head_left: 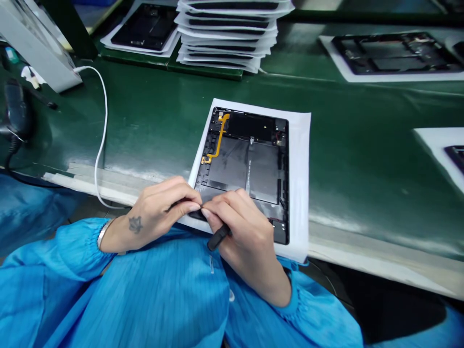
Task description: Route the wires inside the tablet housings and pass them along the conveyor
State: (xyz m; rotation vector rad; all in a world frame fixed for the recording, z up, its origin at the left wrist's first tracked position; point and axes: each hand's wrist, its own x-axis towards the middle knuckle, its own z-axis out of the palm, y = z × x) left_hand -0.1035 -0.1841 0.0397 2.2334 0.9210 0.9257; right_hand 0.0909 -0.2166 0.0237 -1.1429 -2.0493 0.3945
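Note:
An opened tablet point(232, 166) lies on a white sheet point(300, 183) at the bench's near edge, its dark inside facing up. An orange flex cable point(220, 140) runs along its left side. My left hand point(163, 208) is closed in a pinch at the tablet's lower left corner; what its fingertips hold is hidden. Close beside it, thumb and fingers of my right hand point(241, 227) are pressed together at the same corner. A black stick-like tool point(218, 238) is tucked in my right hand, with one end poking out below the fingers.
Behind stands a tall stack of white sheets point(226, 36) with dark panels between. Another tablet point(145, 26) lies left of it, and an opened one point(395, 53) at far right. A white cable point(105, 116) hangs over the bench edge; a black corded device point(16, 108) sits far left.

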